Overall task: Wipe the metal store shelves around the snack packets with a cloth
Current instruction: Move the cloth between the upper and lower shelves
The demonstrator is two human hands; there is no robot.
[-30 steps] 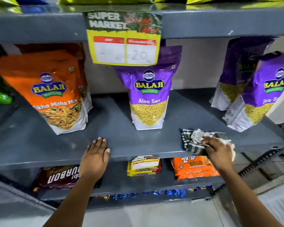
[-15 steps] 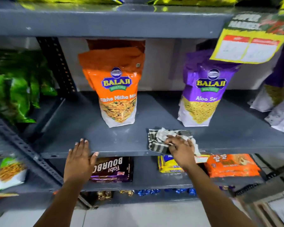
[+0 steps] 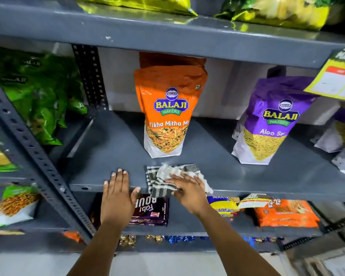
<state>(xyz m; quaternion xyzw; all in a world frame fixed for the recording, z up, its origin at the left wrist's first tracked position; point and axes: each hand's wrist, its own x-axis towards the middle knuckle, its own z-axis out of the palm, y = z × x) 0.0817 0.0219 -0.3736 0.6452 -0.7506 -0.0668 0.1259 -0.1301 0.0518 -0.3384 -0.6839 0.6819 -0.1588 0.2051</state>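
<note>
A grey metal shelf (image 3: 112,152) runs across the middle of the head view. An orange Balaji Tikha Mitha Mix packet (image 3: 168,108) stands upright on it, and a purple Aloo Sev packet (image 3: 271,124) stands to its right. A crumpled black-and-white checked cloth (image 3: 160,182) lies at the shelf's front edge, just in front of the orange packet. My right hand (image 3: 189,193) presses flat on the cloth's right part. My left hand (image 3: 117,196) rests flat on the shelf's front lip, left of the cloth, fingers spread.
A perforated grey upright post (image 3: 38,162) slants down on the left, with green packets (image 3: 38,92) behind it. Below sit a brown Bourbon biscuit pack (image 3: 153,212) and orange packs (image 3: 285,215). Yellow-green packets (image 3: 139,4) lie on the shelf above. A yellow price tag (image 3: 337,78) hangs at right.
My right hand has slid the cloth leftwards along the shelf front, from in front of the purple packets to in front of the orange packet. The view shifted left too.
</note>
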